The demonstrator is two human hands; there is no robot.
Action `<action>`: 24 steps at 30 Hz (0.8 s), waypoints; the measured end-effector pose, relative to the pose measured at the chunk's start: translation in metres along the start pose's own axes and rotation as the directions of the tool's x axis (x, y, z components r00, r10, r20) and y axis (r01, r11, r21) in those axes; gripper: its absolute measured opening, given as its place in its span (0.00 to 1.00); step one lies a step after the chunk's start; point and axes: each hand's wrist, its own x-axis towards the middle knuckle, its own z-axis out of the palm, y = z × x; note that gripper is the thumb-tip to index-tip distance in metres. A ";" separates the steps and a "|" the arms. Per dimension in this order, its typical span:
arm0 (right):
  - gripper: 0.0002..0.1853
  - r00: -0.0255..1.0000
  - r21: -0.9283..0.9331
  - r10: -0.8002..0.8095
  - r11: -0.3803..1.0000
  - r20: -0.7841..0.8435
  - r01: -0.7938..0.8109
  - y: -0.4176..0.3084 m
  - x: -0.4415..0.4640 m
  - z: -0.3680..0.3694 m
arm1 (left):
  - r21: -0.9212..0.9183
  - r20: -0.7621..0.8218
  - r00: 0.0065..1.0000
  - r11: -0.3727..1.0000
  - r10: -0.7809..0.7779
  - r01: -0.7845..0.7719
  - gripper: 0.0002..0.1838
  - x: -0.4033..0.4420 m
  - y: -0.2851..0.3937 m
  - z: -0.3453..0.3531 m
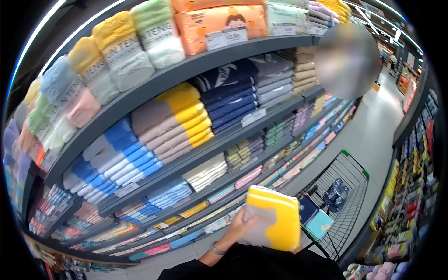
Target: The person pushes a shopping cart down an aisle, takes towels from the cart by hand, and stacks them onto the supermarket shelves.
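Observation:
My left hand (237, 227) is closed on the left edge of a folded yellow and grey towel (283, 219), thumb across its front. The towel has white edging and is held upright in front of my body. Of my right hand (297, 250), only a sliver of skin shows at the towel's lower right corner; its fingers are hidden. A stack of matching yellow and grey towels (186, 116) lies on the shelf ahead.
A wire shopping cart (352, 205) stands to my right, holding a teal folded item (319, 225) and dark blue items (336, 193). Long shelves of towels (219, 161) curve along the left. Packed goods (420, 186) line the right side, and a tiled aisle (373, 112) runs between.

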 end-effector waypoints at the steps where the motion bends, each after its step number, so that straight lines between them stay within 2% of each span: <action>1: 0.36 0.999 -0.015 -0.016 1.000 -0.047 0.015 0.001 -0.001 -0.001 | 0.011 -0.043 0.998 0.999 0.044 -0.043 0.26 -0.001 0.001 -0.005; 4: 0.37 0.977 -0.073 -0.058 0.996 -0.207 0.044 -0.004 0.003 0.002 | -0.009 -0.160 0.977 0.990 0.140 -0.143 0.22 0.002 0.002 -0.024; 5: 0.37 0.979 -0.078 -0.048 0.996 -0.200 0.033 -0.007 0.003 0.006 | 0.001 -0.195 0.969 0.988 0.150 -0.153 0.22 0.004 0.005 -0.028; 6: 0.37 0.983 -0.072 -0.032 0.997 -0.181 0.019 -0.014 0.002 0.014 | 0.006 -0.211 0.969 0.991 0.129 -0.131 0.23 0.004 0.005 -0.035; 7: 0.35 0.996 -0.061 0.021 0.998 -0.086 -0.027 -0.022 -0.005 0.024 | 0.012 -0.231 0.967 0.994 0.110 -0.110 0.23 0.005 0.004 -0.043; 8: 0.34 0.998 -0.238 -0.042 0.971 -0.045 0.030 -0.019 -0.005 0.022 | 0.019 -0.250 0.964 0.996 0.093 -0.091 0.24 0.006 0.004 -0.047; 10: 0.32 0.988 -0.557 -0.141 0.816 0.064 0.153 -0.013 -0.008 0.019 | -0.054 -0.244 0.969 0.997 0.037 -0.052 0.28 0.004 0.014 -0.048; 11: 0.34 0.990 -0.671 -0.137 0.733 0.013 0.110 -0.013 -0.009 0.020 | -0.118 -0.228 0.974 0.993 -0.009 -0.018 0.28 0.004 0.017 -0.051; 14: 0.37 0.988 -0.777 -0.150 0.619 0.024 0.112 -0.011 -0.019 0.033 | -0.258 -0.156 0.983 0.965 -0.099 0.057 0.29 0.001 0.022 -0.061; 15: 0.35 0.982 -0.825 -0.179 0.544 0.062 0.151 -0.012 -0.027 0.050 | -0.295 -0.129 0.985 0.952 -0.117 0.075 0.30 0.001 0.024 -0.064; 18: 0.34 0.963 -0.795 -0.216 0.550 0.160 0.256 -0.008 -0.031 0.056 | -0.235 -0.120 0.993 0.972 0.000 -0.028 0.26 -0.003 0.032 -0.067; 21: 0.33 0.984 -0.751 -0.162 0.640 0.075 0.163 -0.003 -0.017 0.043 | 0.232 -0.270 0.937 0.959 0.222 -0.160 0.24 -0.002 0.041 -0.057; 24: 0.32 0.980 -0.726 -0.161 0.660 0.114 0.193 0.001 -0.012 0.049 | 0.493 -0.248 0.857 0.820 0.452 -0.290 0.23 -0.011 0.042 -0.052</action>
